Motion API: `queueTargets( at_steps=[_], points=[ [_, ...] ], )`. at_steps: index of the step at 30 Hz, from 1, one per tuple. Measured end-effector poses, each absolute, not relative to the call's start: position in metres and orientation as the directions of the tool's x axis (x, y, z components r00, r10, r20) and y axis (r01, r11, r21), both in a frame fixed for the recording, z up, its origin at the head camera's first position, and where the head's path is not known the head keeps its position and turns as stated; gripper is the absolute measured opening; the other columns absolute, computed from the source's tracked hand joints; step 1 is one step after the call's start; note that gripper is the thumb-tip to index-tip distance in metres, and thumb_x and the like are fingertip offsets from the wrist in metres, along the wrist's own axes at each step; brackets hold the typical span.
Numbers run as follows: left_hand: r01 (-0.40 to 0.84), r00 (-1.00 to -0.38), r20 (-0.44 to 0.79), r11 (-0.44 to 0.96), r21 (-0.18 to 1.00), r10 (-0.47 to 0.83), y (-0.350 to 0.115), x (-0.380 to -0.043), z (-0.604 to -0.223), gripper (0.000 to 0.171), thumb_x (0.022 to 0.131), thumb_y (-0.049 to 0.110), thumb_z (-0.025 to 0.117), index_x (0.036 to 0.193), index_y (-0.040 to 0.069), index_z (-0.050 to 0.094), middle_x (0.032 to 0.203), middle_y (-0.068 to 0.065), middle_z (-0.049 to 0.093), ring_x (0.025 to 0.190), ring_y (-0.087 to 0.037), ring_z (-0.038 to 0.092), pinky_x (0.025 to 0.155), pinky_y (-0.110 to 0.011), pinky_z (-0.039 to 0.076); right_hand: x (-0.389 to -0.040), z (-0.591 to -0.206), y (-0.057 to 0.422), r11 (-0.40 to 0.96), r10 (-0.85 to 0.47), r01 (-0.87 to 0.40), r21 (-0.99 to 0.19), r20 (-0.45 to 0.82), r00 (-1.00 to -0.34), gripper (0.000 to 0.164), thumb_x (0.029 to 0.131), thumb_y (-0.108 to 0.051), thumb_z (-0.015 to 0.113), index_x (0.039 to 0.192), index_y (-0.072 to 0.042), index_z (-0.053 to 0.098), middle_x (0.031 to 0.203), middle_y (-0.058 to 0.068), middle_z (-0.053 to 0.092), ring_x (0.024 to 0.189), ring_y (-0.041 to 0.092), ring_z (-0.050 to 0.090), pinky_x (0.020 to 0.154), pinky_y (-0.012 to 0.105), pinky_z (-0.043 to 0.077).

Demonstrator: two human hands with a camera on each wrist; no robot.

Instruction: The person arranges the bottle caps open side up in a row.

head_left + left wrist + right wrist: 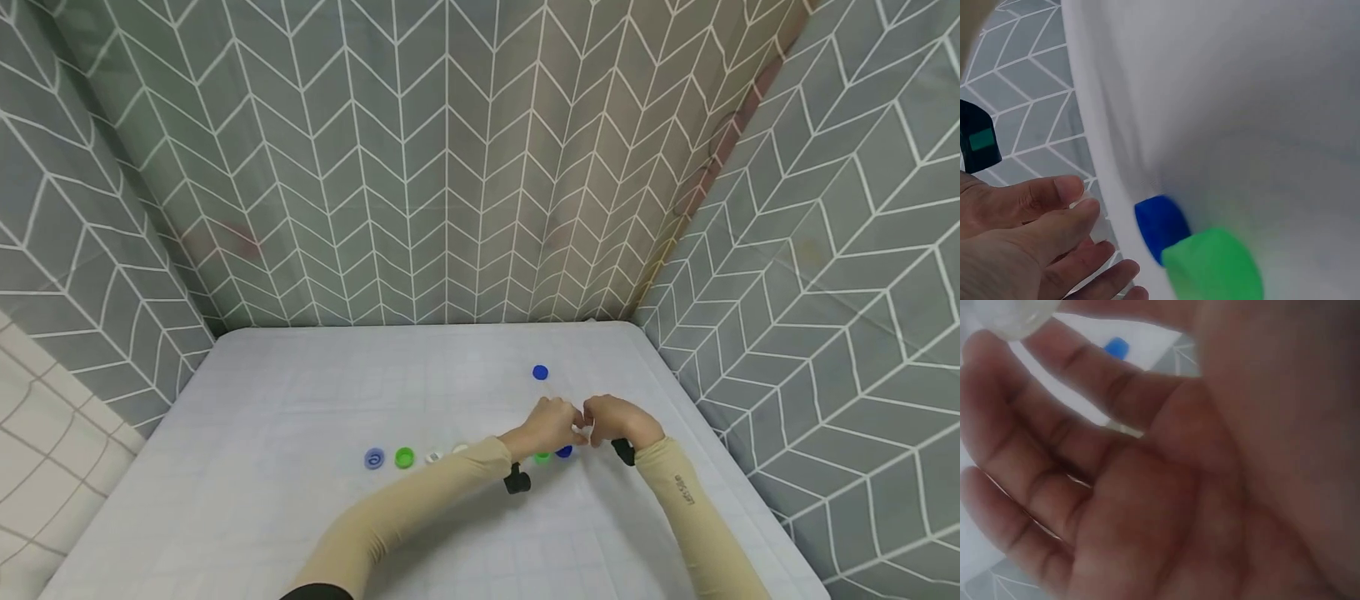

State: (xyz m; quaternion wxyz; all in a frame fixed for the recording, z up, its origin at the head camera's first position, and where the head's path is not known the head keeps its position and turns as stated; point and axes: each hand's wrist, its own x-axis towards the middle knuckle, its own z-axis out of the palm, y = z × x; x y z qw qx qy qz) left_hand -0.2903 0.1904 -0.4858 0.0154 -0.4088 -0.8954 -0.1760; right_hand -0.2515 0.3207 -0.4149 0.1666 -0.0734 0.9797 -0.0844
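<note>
In the head view my left hand (pixel 553 423) and right hand (pixel 618 419) meet above the right side of the table. Between their fingertips is a small whitish, translucent piece (pixel 583 433), mostly hidden, and both hands pinch at it. Its rounded edge (pixel 1022 319) shows by the fingertips in the right wrist view. Thumb and fingers of the left hand (pixel 1029 256) are bent in the left wrist view. Just below the hands lie a dark blue cap (pixel 1163 226) and a bright green cap (pixel 1213 269), side by side.
Another blue cap (pixel 541 372) lies farther back. To the left are a blue-violet ring-like cap (pixel 374 458), a green cap (pixel 405 457) and small white pieces (pixel 433 457), one partly behind the left sleeve. A white cloth covers the table (pixel 300 400); patterned curtains (pixel 420 167) surround it.
</note>
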Motion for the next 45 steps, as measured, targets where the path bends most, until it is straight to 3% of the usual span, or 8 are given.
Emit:
queueTargets(
  at_steps=[4, 12, 18, 25, 29, 35, 41, 45],
  points=[
    [0.733, -0.671, 0.153, 0.621, 0.276, 0.725, 0.192, -0.287, -0.492, 0.026, 0.078, 0.043, 0.078, 0.097, 0.026, 0.077, 0.089, 0.013, 0.072, 0.080, -0.006, 0.055, 0.085, -0.031, 0.046, -0.252, -0.423, 0.321, 0.974, -0.185, -0.130, -0.185, -0.322, -0.928, 0.028, 0.066, 0.002, 0.080, 0.087, -0.003, 0.061, 0.081, 0.002, 0.060, 0.073, 0.017, 0.052, 0.070, 0.033, 0.048],
    [0.754, -0.654, 0.161, 0.617, 0.227, 0.739, 0.192, -0.283, -0.496, 0.019, 0.077, 0.042, 0.079, 0.089, 0.027, 0.078, 0.083, 0.014, 0.068, 0.075, -0.005, 0.048, 0.069, -0.021, 0.034, -0.252, -0.432, 0.318, 0.977, -0.179, -0.126, -0.172, -0.343, -0.922, 0.030, 0.064, 0.001, 0.081, 0.087, -0.006, 0.063, 0.081, 0.001, 0.062, 0.074, 0.016, 0.053, 0.073, 0.034, 0.050],
    [0.760, -0.646, 0.142, 0.614, 0.213, 0.750, 0.190, -0.282, -0.495, 0.018, 0.078, 0.043, 0.079, 0.083, 0.026, 0.076, 0.082, 0.011, 0.064, 0.076, -0.006, 0.048, 0.067, -0.021, 0.033, -0.254, -0.433, 0.318, 0.979, -0.175, -0.125, -0.160, -0.352, -0.920, 0.030, 0.064, -0.003, 0.081, 0.085, -0.007, 0.060, 0.079, 0.000, 0.060, 0.072, 0.016, 0.051, 0.071, 0.033, 0.048],
    [0.714, -0.663, 0.028, 0.620, 0.325, 0.749, 0.186, -0.289, -0.485, 0.022, 0.083, 0.042, 0.073, 0.095, 0.024, 0.076, 0.080, 0.012, 0.068, 0.076, -0.006, 0.053, 0.085, -0.034, 0.045, -0.258, -0.429, 0.321, 0.968, -0.229, -0.171, -0.183, -0.369, -0.901, 0.037, 0.066, -0.013, 0.083, 0.098, -0.006, 0.064, 0.096, 0.005, 0.067, 0.086, 0.018, 0.059, 0.084, 0.041, 0.050],
    [0.660, -0.680, -0.007, 0.616, 0.430, 0.733, 0.181, -0.295, -0.482, 0.027, 0.089, 0.041, 0.067, 0.104, 0.020, 0.075, 0.075, 0.008, 0.070, 0.074, -0.005, 0.059, 0.094, -0.040, 0.046, -0.261, -0.428, 0.322, 0.960, -0.230, -0.146, -0.238, -0.378, -0.897, 0.042, 0.069, -0.012, 0.080, 0.107, -0.006, 0.063, 0.094, 0.004, 0.066, 0.082, 0.017, 0.058, 0.079, 0.040, 0.050],
    [0.627, -0.737, 0.081, 0.633, 0.454, 0.671, 0.175, -0.309, -0.474, 0.035, 0.090, 0.039, 0.067, 0.115, 0.014, 0.071, 0.108, 0.003, 0.073, 0.098, -0.010, 0.068, 0.093, -0.037, 0.049, -0.269, -0.424, 0.320, 0.931, -0.213, -0.119, -0.344, -0.250, -0.944, 0.041, 0.077, -0.012, 0.077, 0.114, -0.001, 0.063, 0.090, 0.008, 0.065, 0.076, 0.018, 0.057, 0.068, 0.034, 0.049],
    [0.581, -0.794, 0.139, 0.670, 0.462, 0.592, 0.167, -0.329, -0.463, 0.030, 0.092, 0.032, 0.065, 0.111, 0.010, 0.072, 0.102, -0.001, 0.074, 0.089, -0.014, 0.069, 0.076, -0.029, 0.053, -0.281, -0.421, 0.316, 0.920, -0.175, -0.128, -0.370, -0.097, -0.980, 0.042, 0.081, -0.014, 0.075, 0.118, 0.003, 0.061, 0.103, 0.020, 0.066, 0.091, 0.029, 0.062, 0.078, 0.043, 0.051],
    [0.545, -0.822, 0.135, 0.696, 0.468, 0.553, 0.158, -0.343, -0.460, 0.029, 0.091, 0.031, 0.067, 0.110, 0.010, 0.072, 0.102, -0.002, 0.074, 0.091, -0.016, 0.068, 0.078, -0.032, 0.053, -0.294, -0.425, 0.316, 0.908, -0.178, -0.153, -0.391, -0.028, -0.984, 0.043, 0.083, -0.013, 0.073, 0.120, 0.006, 0.060, 0.108, 0.024, 0.066, 0.097, 0.035, 0.064, 0.083, 0.046, 0.052]
  ],
)
